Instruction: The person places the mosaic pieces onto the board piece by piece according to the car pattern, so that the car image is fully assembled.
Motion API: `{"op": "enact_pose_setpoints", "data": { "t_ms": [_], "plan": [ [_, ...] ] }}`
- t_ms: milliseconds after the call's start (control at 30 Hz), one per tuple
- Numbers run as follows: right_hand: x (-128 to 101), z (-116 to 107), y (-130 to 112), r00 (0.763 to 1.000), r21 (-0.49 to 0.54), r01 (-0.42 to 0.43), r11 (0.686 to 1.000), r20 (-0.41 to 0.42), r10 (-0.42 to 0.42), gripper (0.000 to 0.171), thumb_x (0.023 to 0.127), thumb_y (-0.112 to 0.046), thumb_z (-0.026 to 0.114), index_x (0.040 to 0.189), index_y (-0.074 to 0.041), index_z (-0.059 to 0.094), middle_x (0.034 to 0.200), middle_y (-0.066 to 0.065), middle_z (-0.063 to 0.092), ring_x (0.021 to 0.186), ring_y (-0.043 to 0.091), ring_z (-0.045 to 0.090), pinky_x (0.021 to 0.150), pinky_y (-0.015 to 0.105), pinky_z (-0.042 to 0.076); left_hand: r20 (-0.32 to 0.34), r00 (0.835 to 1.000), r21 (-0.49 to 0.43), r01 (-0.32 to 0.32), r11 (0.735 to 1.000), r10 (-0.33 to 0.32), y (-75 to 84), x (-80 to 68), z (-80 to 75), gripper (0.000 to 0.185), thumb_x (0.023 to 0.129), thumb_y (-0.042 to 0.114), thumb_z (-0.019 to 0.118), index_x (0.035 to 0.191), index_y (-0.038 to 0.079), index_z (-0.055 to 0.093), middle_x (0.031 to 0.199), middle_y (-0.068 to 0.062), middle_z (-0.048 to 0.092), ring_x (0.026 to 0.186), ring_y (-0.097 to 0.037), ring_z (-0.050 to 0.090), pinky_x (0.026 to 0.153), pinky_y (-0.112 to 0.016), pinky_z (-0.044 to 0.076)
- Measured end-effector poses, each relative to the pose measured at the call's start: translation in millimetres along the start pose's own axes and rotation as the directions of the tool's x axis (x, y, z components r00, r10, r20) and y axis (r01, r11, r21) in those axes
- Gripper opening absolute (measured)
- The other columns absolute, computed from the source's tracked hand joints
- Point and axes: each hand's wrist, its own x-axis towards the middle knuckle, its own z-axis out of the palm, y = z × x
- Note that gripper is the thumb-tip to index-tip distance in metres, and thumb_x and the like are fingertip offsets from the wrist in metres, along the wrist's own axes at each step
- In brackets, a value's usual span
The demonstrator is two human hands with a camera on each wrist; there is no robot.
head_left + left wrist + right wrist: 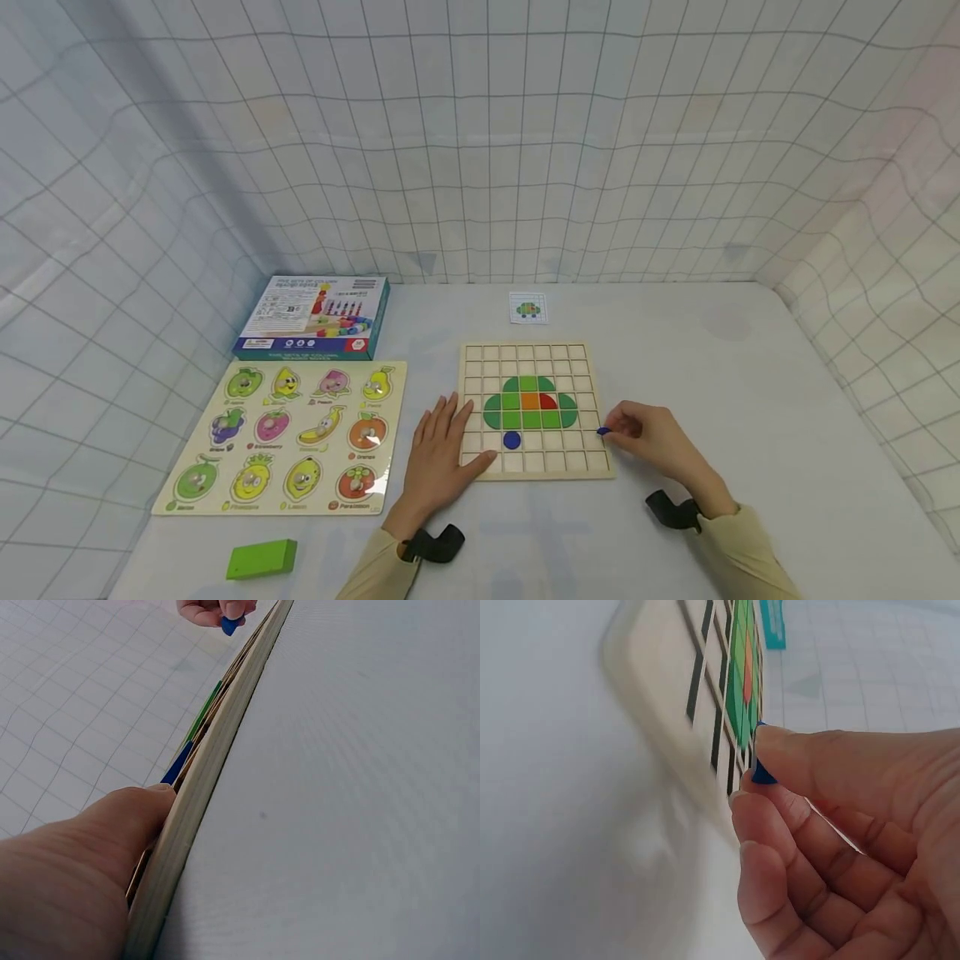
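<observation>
A wooden grid board (534,357) lies mid-table with green, orange and red tiles forming a shape (529,403) and a blue round piece (512,440) in a lower cell. My left hand (441,454) rests flat with straight fingers on the board's lower left corner; its thumb (112,825) touches the board edge (210,787). My right hand (651,437) sits at the board's right edge and pinches a small blue piece (602,431) between thumb and fingers; the same blue piece (760,775) shows in the right wrist view and the blue piece (230,626) in the left wrist view.
A fruit puzzle board (288,436) lies to the left, with a blue box (315,317) behind it. A green block (261,558) sits near the front left. A small pattern card (528,307) lies behind the grid board. Gridded fabric walls enclose the table.
</observation>
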Motion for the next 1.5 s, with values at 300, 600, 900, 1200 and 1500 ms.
{"op": "enact_pose_setpoints", "data": {
  "t_ms": [300,600,900,1200,1500],
  "plan": [
    [21.2,22.3,-22.8,0.987,0.045,0.114,0.992,0.106,-0.118,0.009,0.082,-0.009,0.074,0.083,-0.013,0.065,0.073,-0.007,0.059,0.065,0.009,0.052,0.058,0.024,0.047,-0.033,0.999,-0.005,-0.021,1.000,0.021,-0.8,0.2,0.7,0.079,0.084,0.053,0.063,0.143,0.006,0.041,0.150,-0.017,0.030,0.140,-0.033,0.019,0.111,-0.049,0.012],
    [33.2,38.0,-27.9,0.974,0.037,0.181,0.983,0.129,-0.184,0.008,0.082,-0.010,0.075,0.083,-0.011,0.067,0.072,-0.009,0.058,0.064,0.006,0.053,0.057,0.024,0.047,0.000,1.000,0.002,-0.002,1.000,0.002,-1.0,-0.2,1.7,0.081,0.084,0.055,0.061,0.145,0.007,0.039,0.152,-0.016,0.027,0.141,-0.031,0.016,0.112,-0.046,0.009],
    [36.4,43.1,-32.7,0.978,-0.006,0.164,0.986,0.129,-0.162,0.008,0.081,-0.009,0.075,0.081,-0.012,0.068,0.070,-0.011,0.057,0.062,0.006,0.051,0.056,0.024,0.046,-0.001,1.000,0.002,-0.004,1.000,0.004,-0.7,-0.2,1.2,0.081,0.084,0.055,0.061,0.145,0.007,0.039,0.152,-0.016,0.027,0.141,-0.031,0.016,0.112,-0.046,0.009],
    [36.9,45.4,-34.3,0.984,-0.062,0.158,0.985,0.095,-0.152,0.006,0.080,-0.011,0.076,0.081,-0.014,0.071,0.074,-0.012,0.056,0.064,0.005,0.051,0.056,0.023,0.045,-0.004,1.000,-0.001,-0.007,1.000,0.007,-0.5,0.2,0.7,0.080,0.085,0.055,0.061,0.145,0.007,0.039,0.151,-0.016,0.027,0.141,-0.031,0.016,0.112,-0.046,0.010],
    [36.2,45.6,-36.2,0.984,-0.080,0.165,0.983,0.084,-0.158,0.008,0.079,-0.011,0.077,0.082,-0.013,0.070,0.072,-0.011,0.055,0.063,0.006,0.048,0.055,0.023,0.043,0.005,1.000,-0.001,-0.001,1.000,0.001,-0.5,0.0,0.6,0.080,0.084,0.055,0.061,0.145,0.008,0.039,0.152,-0.016,0.027,0.141,-0.030,0.016,0.112,-0.046,0.009]
  ]
}}
